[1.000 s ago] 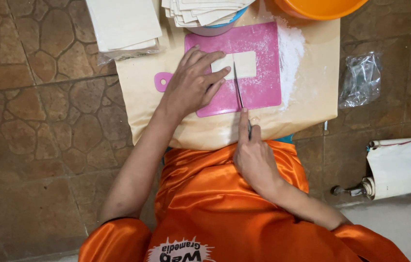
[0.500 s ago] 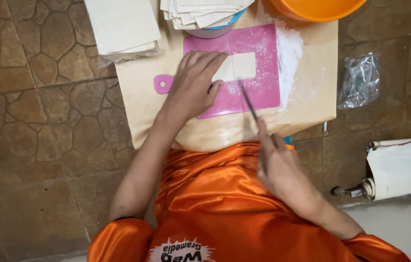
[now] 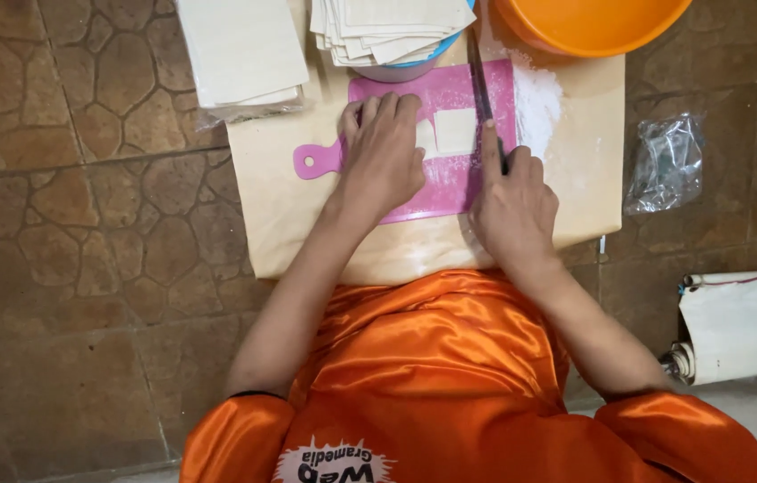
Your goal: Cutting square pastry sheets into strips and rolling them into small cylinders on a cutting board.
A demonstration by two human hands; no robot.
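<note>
A pink cutting board with a handle lies on a tan sheet on the floor. On it rests a pale square of thin dough. My left hand presses flat on the board's left part, fingertips at the dough's left edge. My right hand grips a knife by its dark handle, index finger along the spine. The blade runs along the dough's right edge and points away from me.
A stack of cut dough squares sits on a bowl at the top. An orange basin stands top right, a flat stack of sheets top left. White flour dusts the sheet. A crumpled plastic bag and a roll lie right.
My right hand has moved up and to the right with the knife, from the dough's middle to its right edge. The dough piece looks shorter. My left hand stays on the board.
</note>
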